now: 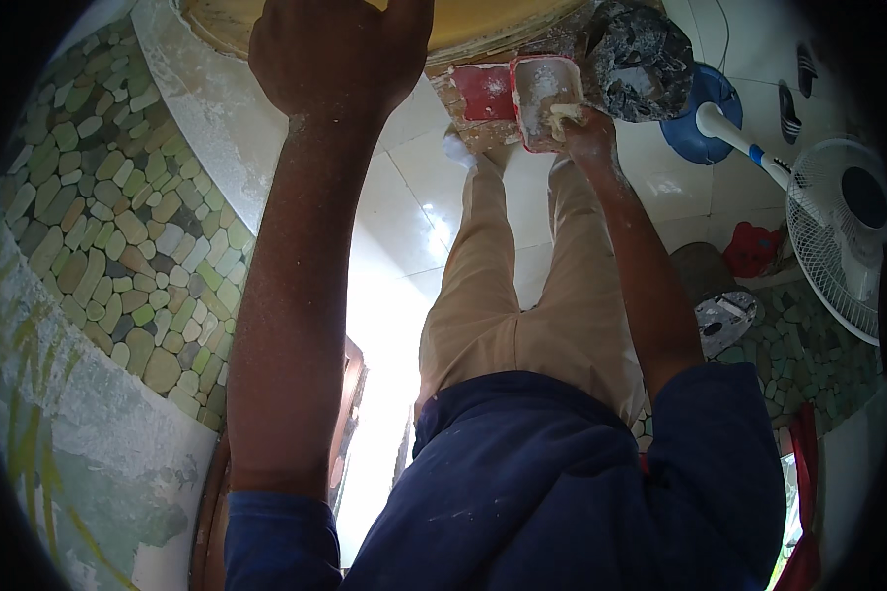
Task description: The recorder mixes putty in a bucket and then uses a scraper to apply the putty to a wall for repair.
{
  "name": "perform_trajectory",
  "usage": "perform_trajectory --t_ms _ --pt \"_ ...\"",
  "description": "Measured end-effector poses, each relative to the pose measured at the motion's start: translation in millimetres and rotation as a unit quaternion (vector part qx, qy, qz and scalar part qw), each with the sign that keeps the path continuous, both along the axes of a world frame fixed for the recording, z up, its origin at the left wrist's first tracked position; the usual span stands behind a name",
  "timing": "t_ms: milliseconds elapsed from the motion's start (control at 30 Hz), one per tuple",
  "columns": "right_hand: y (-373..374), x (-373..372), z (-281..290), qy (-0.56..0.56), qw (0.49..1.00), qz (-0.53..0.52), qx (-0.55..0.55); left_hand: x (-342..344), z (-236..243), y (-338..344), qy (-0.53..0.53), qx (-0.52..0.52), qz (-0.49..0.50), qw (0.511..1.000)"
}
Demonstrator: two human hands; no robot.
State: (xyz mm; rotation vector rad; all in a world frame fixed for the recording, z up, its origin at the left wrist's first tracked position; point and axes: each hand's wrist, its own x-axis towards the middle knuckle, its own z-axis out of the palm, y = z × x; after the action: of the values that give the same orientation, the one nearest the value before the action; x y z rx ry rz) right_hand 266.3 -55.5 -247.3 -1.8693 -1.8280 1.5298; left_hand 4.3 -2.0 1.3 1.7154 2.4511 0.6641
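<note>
My left hand (pixel 340 54) is raised against a curved yellow surface (pixel 493 30) at the top; its fingers are mostly out of frame, so what they hold is hidden. My right hand (pixel 586 133) has its fingers closed on a small pale item, too unclear to name, at a red-rimmed tray (pixel 542 74) with pale powdery residue inside. Left of that tray lies a red flat piece (pixel 481 94) with pale smears, on a wooden board (pixel 488 133). A crumpled black bag (pixel 636 49) with white residue sits right of the tray.
A white fan (pixel 833 236) stands at right beside a blue basin (pixel 695 133). Dark sandals (pixel 788 113) lie on the tiled floor (pixel 404 212). A pebble-patterned wall (pixel 118 246) curves along the left. A red object (pixel 754 246) and grey bucket-like item (pixel 700 271) are at right.
</note>
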Motion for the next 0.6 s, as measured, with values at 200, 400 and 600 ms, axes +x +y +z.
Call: perform_trajectory --t_ms 200,400,600 --pt "-5 -3 -17 0.043 0.999 -0.025 0.008 -2 -2 0 0.004 0.007 -0.004 1.000" --pt "-3 0 -13 0.044 0.998 -0.003 0.037 -2 -3 0 0.004 0.017 -0.009 1.000" --pt "1 -2 -4 0.062 0.998 -0.010 0.027 -2 -3 0 0.004 0.016 -0.009 1.000"
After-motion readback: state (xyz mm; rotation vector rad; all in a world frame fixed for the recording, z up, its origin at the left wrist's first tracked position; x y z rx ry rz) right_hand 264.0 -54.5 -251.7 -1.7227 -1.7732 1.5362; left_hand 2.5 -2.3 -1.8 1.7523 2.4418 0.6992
